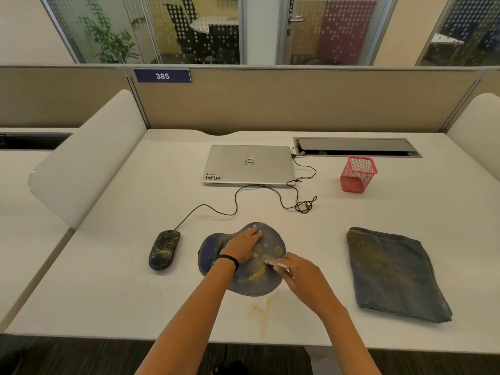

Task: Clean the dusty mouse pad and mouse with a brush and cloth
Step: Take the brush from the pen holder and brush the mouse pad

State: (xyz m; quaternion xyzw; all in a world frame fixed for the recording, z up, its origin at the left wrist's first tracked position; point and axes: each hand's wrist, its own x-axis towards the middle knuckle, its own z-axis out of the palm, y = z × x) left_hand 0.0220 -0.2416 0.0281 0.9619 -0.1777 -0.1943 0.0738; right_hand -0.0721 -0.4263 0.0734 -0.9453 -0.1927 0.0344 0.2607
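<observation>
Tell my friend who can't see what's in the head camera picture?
A person's left hand presses flat on a dusty blue mouse pad while the right hand scrubs it with a small brush. A dusty mouse lies left, a folded cloth right.

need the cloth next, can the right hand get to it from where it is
Probably yes: the folded cloth lies on the right hand's side with bare desk between, though that hand would first have to put down the brush.

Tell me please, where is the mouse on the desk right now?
In the head view, the mouse lies on the desk left of the mouse pad, apart from it, untouched by either hand, its cable running toward the laptop.
</observation>
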